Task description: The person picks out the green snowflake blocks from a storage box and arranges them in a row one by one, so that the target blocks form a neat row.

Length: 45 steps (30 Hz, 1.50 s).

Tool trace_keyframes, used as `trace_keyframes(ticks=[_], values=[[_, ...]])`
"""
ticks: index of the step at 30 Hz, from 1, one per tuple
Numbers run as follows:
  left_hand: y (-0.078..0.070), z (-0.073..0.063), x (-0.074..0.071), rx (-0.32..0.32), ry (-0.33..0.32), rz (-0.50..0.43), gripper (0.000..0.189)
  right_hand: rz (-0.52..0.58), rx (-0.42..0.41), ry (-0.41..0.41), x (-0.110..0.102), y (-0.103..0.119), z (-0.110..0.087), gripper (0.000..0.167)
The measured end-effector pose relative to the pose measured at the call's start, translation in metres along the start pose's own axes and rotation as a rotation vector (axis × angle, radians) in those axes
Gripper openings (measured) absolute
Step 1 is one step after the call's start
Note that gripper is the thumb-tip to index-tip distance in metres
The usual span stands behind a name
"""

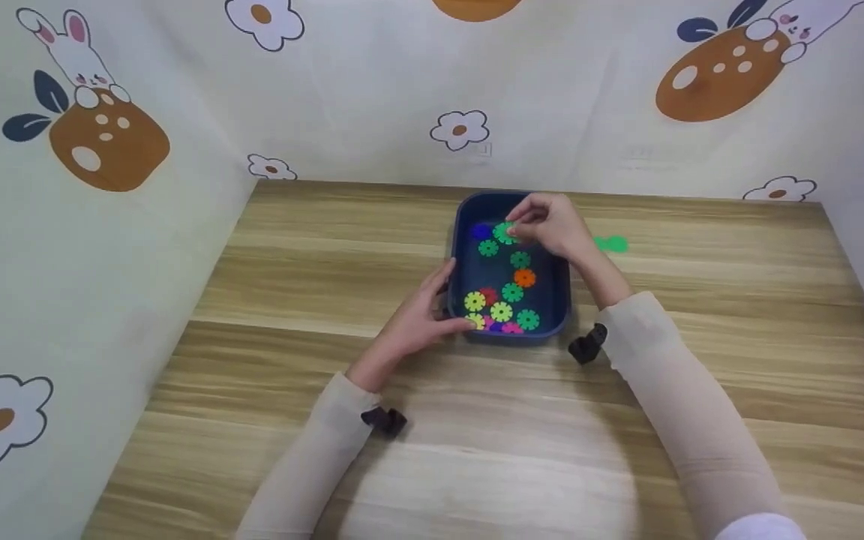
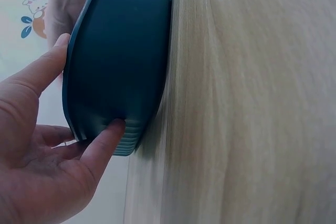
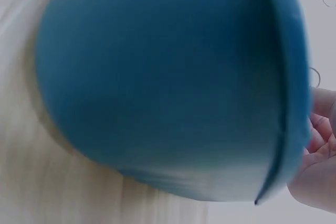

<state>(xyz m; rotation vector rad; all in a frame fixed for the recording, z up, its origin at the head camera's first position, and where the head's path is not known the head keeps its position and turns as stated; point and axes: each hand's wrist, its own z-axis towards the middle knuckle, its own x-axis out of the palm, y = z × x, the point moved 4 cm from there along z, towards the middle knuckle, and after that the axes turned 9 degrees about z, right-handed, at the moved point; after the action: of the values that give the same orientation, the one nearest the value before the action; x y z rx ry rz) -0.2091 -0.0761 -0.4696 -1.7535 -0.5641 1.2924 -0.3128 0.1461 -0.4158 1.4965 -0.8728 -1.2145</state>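
Note:
A dark blue plastic basket [image 1: 456, 247] stands on the table with several notched plastic discs in it. My left hand [image 1: 424, 319] holds its near left corner, thumb at the rim. In the left wrist view the fingers [image 2: 102, 148] of that hand lie against the basket's outer wall [image 2: 118, 51]. Over the far part of the basket, my right hand [image 1: 552, 225] pinches a green notched disc [image 1: 505, 233] between thumb and fingertips. The basket wall [image 3: 168, 77] fills most of the right wrist view, with part of the right hand [image 3: 317, 156] behind its rim.
Yellow discs [image 1: 501, 312], an orange disc [image 1: 524, 277] and other green, pink and blue ones lie inside the basket, mostly at its near end. To the right, a green piece [image 1: 613, 244] rests on the wooden table [image 1: 717, 300]. A patterned cloth wall [image 1: 372, 97] rises behind.

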Motion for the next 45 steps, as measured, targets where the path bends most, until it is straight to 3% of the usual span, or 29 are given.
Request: trace_keyframes(ticks=[9,16,28,45], values=[[0.0,0.0,0.0,0.009,0.009,-0.03,0.102,0.06,0.032,-0.046,-0.02,0.004,-0.001,0.021],[0.0,0.0,0.0,-0.008,0.01,-0.011,0.102,0.118,0.013,-0.082,-0.037,0.003,-0.003,0.013],[0.002,0.001,0.002,-0.02,0.016,-0.023,0.103,0.137,0.02,-0.171,-0.064,-0.003,-0.008,0.014],[0.001,0.001,0.001,-0.029,0.011,-0.042,0.101,0.291,0.06,-0.264,-0.104,-0.012,-0.017,0.009]])
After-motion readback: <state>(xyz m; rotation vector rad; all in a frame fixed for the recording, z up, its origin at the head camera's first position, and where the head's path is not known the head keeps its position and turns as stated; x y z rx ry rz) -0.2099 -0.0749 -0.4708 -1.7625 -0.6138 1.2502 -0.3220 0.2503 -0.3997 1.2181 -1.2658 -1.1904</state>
